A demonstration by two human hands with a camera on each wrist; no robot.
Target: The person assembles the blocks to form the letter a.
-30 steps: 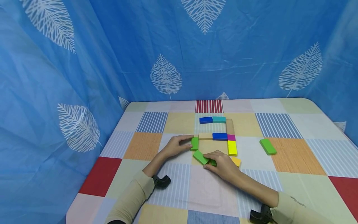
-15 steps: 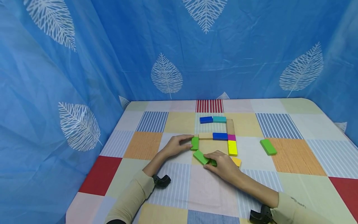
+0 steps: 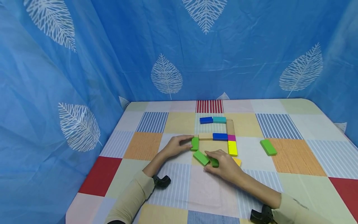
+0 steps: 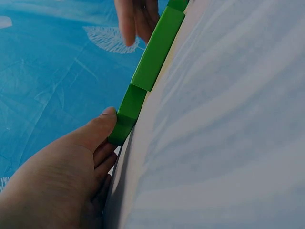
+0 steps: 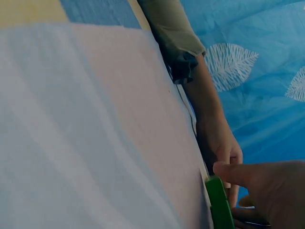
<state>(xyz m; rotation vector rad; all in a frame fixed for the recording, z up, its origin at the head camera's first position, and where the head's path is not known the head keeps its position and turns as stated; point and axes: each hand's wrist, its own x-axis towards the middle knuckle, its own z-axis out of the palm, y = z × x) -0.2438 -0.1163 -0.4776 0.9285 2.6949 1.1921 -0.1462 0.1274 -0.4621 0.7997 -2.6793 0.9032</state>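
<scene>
My left hand (image 3: pixel 176 147) holds the corner of an upright-lying green block (image 3: pixel 195 144), thumb on its left side and index finger at its far end. In the left wrist view the thumb (image 4: pixel 102 125) presses the block's edge. A second green block (image 3: pixel 201 158) lies slanted against its near end. Just right of that, my right hand (image 3: pixel 225 166) hovers around a third green block (image 3: pixel 214 162), its index finger and thumb spread apart. Part of that block is hidden by the hand. An orange-yellow block (image 3: pixel 237 161) peeks out beyond the right hand.
Beige (image 3: pixel 205 136), blue (image 3: pixel 220 137), magenta (image 3: pixel 231 137) and yellow blocks (image 3: pixel 232 148) connect behind the hands. A tan block (image 3: pixel 230 127) leads to teal (image 3: pixel 219 120) and dark blue blocks (image 3: pixel 206 120). One green block (image 3: pixel 268 147) lies apart at right on the patchwork cloth (image 3: pixel 212 193).
My right hand has shifted slightly right, its fingers coming off the slanted green block, which now shows whole. More of the third green block shows. The left hand has stayed in place.
</scene>
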